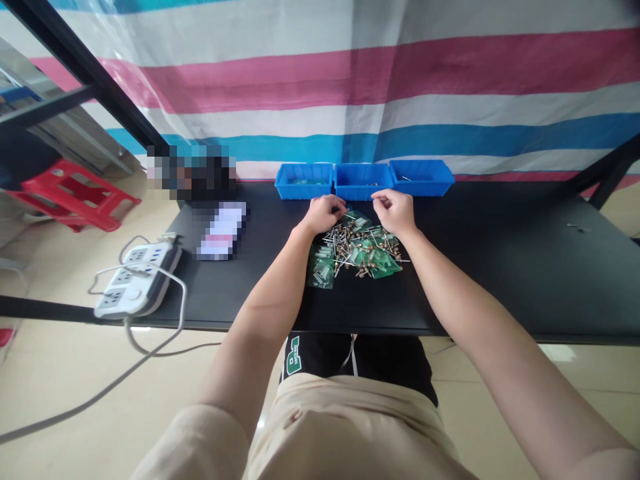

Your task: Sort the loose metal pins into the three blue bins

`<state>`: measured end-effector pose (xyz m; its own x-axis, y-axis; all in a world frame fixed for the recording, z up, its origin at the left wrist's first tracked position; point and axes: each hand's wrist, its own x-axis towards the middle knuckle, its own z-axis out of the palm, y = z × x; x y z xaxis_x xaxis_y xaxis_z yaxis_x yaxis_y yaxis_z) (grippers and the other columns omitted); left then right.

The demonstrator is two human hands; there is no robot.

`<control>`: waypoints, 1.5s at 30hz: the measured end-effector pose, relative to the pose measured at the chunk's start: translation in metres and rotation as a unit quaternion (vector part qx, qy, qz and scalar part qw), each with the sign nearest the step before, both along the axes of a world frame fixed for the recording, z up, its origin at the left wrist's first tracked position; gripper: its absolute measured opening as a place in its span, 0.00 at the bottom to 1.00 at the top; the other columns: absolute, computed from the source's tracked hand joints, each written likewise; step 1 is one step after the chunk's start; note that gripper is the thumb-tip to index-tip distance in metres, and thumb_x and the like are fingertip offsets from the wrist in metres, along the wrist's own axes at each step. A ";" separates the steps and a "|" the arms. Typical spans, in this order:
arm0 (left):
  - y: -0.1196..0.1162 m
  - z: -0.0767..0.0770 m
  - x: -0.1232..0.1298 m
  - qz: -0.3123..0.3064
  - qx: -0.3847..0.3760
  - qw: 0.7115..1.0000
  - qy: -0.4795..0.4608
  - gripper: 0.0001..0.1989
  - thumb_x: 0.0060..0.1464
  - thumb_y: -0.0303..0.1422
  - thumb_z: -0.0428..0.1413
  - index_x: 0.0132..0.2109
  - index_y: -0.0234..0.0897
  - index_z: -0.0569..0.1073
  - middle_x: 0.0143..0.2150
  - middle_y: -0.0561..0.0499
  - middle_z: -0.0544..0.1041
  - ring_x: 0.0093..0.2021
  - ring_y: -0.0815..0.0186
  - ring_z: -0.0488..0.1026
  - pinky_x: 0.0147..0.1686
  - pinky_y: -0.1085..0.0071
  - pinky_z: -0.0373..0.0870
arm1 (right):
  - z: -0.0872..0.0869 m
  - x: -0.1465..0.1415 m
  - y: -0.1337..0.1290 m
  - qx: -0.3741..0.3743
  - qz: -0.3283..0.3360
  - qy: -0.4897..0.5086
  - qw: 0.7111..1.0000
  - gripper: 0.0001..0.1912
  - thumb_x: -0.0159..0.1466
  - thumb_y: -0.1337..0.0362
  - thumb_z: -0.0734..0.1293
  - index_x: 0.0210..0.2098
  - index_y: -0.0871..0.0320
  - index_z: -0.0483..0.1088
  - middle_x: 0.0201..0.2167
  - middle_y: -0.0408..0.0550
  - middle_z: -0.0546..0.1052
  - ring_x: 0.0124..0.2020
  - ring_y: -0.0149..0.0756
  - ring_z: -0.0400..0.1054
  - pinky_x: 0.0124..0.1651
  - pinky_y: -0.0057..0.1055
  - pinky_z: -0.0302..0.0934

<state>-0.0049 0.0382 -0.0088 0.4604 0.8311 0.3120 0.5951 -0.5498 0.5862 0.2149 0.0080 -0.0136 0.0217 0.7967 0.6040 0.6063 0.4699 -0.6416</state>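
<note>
On the black table lies a heap of metal rods with brass-coloured ends (340,245), mixed with small green-tinted plastic bags (377,260) of short pale pieces. My left hand (324,215) is over the heap's upper left edge, its fingers curled together. Whatever it pinches, if anything, is too small to make out. At the upper right edge, my right hand (396,212) has thumb and forefinger pressed together, close to the front of the middle blue bin (364,190). Its fingertips, too, show nothing I can name.
A left blue bin (304,190) and a right blue bin (425,188) flank the middle one, before a striped sheet (300,87). A phone (223,230) and a white power strip (137,280) with cables lie at left. Small pieces (579,228) lie far right.
</note>
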 end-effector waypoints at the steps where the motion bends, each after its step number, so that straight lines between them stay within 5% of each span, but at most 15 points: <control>1: -0.001 0.000 0.000 0.001 0.000 1.000 -0.019 0.07 0.55 0.29 0.56 0.35 0.37 0.80 0.49 0.46 0.81 0.50 0.59 0.77 0.57 0.61 0.69 | 0.001 -0.001 -0.001 -0.008 0.009 -0.004 1.000 0.11 0.59 0.65 0.64 0.34 0.60 0.78 0.28 0.49 0.81 0.27 0.38 0.73 0.35 0.34 0.69; 9: -0.009 0.006 0.011 0.026 0.030 0.997 -0.068 0.08 0.60 0.31 0.54 0.38 0.34 0.78 0.41 0.46 0.83 0.43 0.61 0.78 0.49 0.65 0.71 | 0.006 -0.006 -0.009 -0.065 0.097 -0.060 0.991 0.17 0.62 0.51 0.67 0.35 0.58 0.79 0.28 0.48 0.81 0.27 0.36 0.71 0.34 0.32 0.65; 22: -0.016 0.012 0.019 0.030 0.069 0.995 -0.062 0.08 0.61 0.31 0.56 0.43 0.35 0.80 0.43 0.46 0.83 0.44 0.60 0.79 0.49 0.66 0.72 | 0.005 -0.001 -0.005 -0.064 0.109 -0.100 0.987 0.12 0.62 0.58 0.67 0.30 0.59 0.78 0.25 0.47 0.79 0.25 0.35 0.70 0.33 0.32 0.62; 29: -0.020 0.012 0.023 0.033 0.068 0.994 -0.080 0.14 0.62 0.33 0.56 0.54 0.35 0.74 0.41 0.47 0.82 0.42 0.62 0.78 0.48 0.68 0.72 | 0.005 0.003 -0.003 -0.062 0.104 -0.102 0.987 0.11 0.62 0.60 0.66 0.30 0.58 0.78 0.26 0.46 0.80 0.25 0.35 0.70 0.34 0.32 0.62; 37: -0.014 0.007 0.015 0.093 0.076 0.987 -0.102 0.12 0.65 0.36 0.52 0.49 0.36 0.76 0.41 0.46 0.82 0.41 0.62 0.78 0.44 0.68 0.72 | 0.001 0.006 0.002 -0.060 0.020 -0.021 0.998 0.13 0.63 0.57 0.65 0.30 0.59 0.76 0.26 0.48 0.80 0.27 0.39 0.73 0.34 0.33 0.64; 45: -0.008 0.001 0.012 0.136 0.095 0.984 -0.058 0.17 0.63 0.44 0.54 0.34 0.36 0.78 0.32 0.47 0.80 0.36 0.60 0.76 0.40 0.67 0.70 | -0.012 0.029 0.022 -0.011 -0.214 0.006 0.977 0.18 0.68 0.53 0.61 0.28 0.57 0.71 0.25 0.51 0.78 0.30 0.42 0.73 0.42 0.38 0.67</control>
